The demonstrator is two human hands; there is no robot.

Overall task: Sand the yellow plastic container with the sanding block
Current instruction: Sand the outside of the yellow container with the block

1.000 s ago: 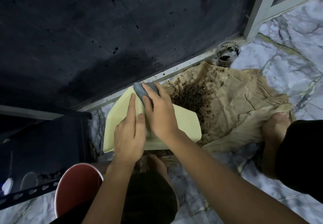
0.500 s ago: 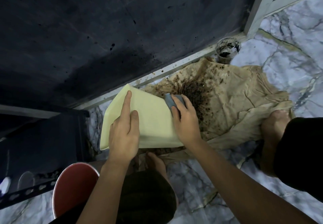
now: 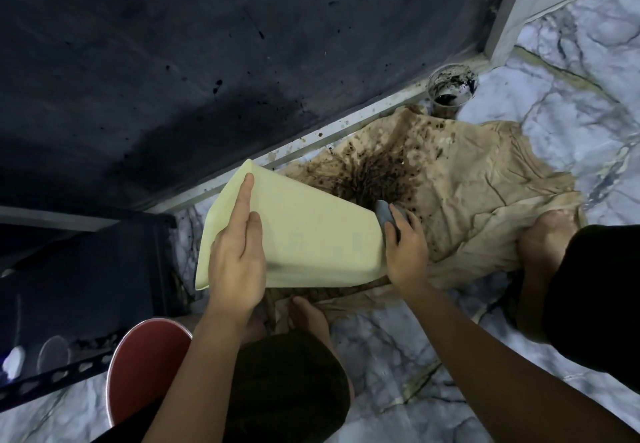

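A pale yellow plastic container (image 3: 311, 235) lies tilted on its side over a stained cloth, its flat wall facing up. My left hand (image 3: 235, 255) presses down on its left part, index finger stretched toward the far corner. My right hand (image 3: 405, 248) grips a grey sanding block (image 3: 384, 216) and holds it against the container's right end. Most of the block is hidden under my fingers.
A tan cloth (image 3: 467, 200) with dark splatter covers the marble floor (image 3: 381, 356). A dirty cup (image 3: 450, 91) of black residue stands by a white frame. A dark wall panel rises behind. A red stool (image 3: 145, 366) and black rack (image 3: 86, 287) sit left. My bare feet rest on the cloth's edge.
My right hand has slid the sanding block from the container's far left corner across its upper wall to its right end. My left hand kept holding the container, which turned slightly.
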